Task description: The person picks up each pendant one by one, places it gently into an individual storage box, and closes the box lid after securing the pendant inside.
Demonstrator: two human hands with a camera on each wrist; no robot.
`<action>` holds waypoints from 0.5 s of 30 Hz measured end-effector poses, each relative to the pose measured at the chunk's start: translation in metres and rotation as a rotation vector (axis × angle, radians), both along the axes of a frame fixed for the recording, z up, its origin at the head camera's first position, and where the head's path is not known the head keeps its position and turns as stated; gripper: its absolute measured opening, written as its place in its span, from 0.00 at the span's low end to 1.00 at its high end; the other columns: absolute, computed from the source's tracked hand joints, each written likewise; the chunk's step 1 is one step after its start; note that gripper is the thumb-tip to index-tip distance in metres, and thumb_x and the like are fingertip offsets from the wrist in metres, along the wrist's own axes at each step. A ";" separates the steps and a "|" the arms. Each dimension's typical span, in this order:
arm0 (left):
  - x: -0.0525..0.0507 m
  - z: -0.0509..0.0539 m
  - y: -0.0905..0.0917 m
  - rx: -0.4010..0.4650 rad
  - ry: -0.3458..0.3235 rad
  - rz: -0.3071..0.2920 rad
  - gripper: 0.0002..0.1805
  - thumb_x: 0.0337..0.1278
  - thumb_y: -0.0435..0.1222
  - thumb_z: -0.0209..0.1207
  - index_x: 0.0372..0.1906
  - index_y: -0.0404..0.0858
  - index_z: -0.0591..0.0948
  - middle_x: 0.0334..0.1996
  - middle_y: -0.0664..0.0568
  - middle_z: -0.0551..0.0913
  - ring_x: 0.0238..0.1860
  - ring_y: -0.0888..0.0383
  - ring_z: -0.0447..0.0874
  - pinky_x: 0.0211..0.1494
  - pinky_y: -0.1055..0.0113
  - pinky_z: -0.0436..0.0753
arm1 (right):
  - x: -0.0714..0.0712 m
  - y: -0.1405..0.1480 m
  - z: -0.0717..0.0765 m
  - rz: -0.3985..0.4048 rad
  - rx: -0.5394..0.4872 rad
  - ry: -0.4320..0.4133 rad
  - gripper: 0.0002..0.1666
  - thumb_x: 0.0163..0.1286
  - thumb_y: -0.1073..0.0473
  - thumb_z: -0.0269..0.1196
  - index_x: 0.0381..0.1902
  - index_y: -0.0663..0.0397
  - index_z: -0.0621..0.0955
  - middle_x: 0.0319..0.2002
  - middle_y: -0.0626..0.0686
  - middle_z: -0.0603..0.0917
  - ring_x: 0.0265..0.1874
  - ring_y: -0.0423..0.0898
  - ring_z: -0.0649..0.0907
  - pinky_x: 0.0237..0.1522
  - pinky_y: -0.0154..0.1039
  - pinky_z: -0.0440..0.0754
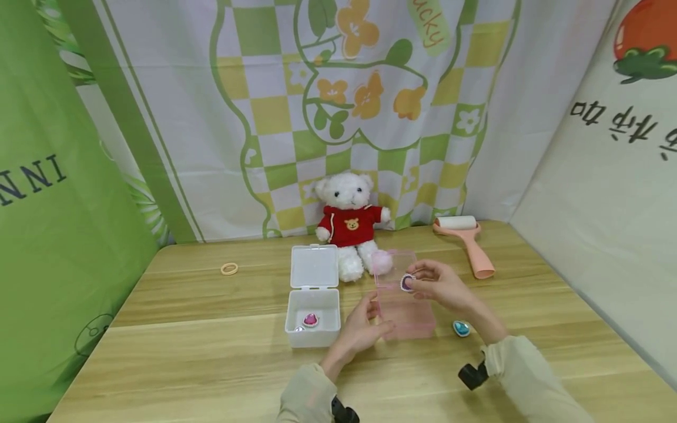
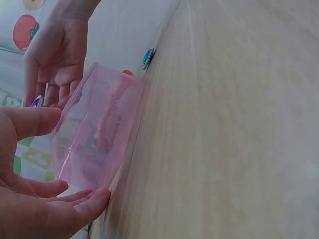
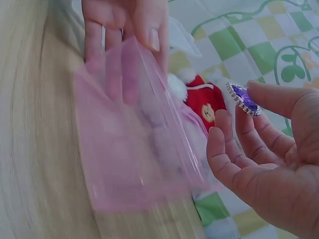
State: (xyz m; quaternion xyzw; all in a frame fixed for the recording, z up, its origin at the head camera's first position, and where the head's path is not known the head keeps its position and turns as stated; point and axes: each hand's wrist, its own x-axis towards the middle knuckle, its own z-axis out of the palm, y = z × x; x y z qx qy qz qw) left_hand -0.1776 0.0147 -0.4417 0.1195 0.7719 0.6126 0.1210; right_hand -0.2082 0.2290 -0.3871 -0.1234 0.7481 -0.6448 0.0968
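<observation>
My right hand [image 1: 441,286] pinches a purple gem with a silver rhinestone rim [image 3: 243,99] between thumb and forefinger. It holds the gem over the far right part of a clear pink box [image 1: 407,323], whose lid [image 1: 396,258] stands up at the back. At the box's left side my left hand [image 1: 365,329] touches the wall with extended fingers, the thumb toward the front. A blue gem [image 1: 462,328] lies on the table right of the pink box. To the left, an open white box [image 1: 313,339] contains a pink gem [image 1: 310,319] and a partly hidden clear one [image 1: 299,328].
A white teddy bear in a red hoodie [image 1: 351,226] sits behind the boxes. A peach-handled lint roller [image 1: 471,244] lies at the back right. Far left on the table [image 1: 211,364] is a small wooden ring [image 1: 229,269]. Printed curtains [image 1: 275,117] enclose the back and sides.
</observation>
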 end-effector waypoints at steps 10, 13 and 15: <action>-0.001 -0.002 0.001 -0.010 0.024 -0.002 0.40 0.53 0.37 0.66 0.69 0.32 0.62 0.59 0.36 0.73 0.61 0.38 0.70 0.62 0.47 0.71 | -0.002 -0.025 -0.015 0.067 0.068 0.036 0.18 0.67 0.66 0.60 0.49 0.76 0.72 0.37 0.57 0.81 0.38 0.44 0.81 0.44 0.50 0.83; -0.001 -0.001 0.001 -0.012 0.028 0.000 0.39 0.54 0.37 0.65 0.69 0.33 0.63 0.58 0.37 0.74 0.61 0.39 0.70 0.62 0.48 0.72 | -0.004 -0.027 -0.018 0.081 0.152 0.106 0.14 0.66 0.67 0.61 0.46 0.73 0.75 0.38 0.59 0.81 0.39 0.47 0.80 0.42 0.46 0.83; -0.001 -0.001 0.001 -0.012 0.031 0.000 0.39 0.53 0.37 0.66 0.69 0.34 0.63 0.58 0.38 0.75 0.61 0.40 0.71 0.61 0.48 0.73 | -0.005 -0.028 -0.018 0.100 0.247 0.187 0.12 0.64 0.69 0.62 0.44 0.71 0.76 0.37 0.59 0.81 0.38 0.48 0.80 0.41 0.43 0.82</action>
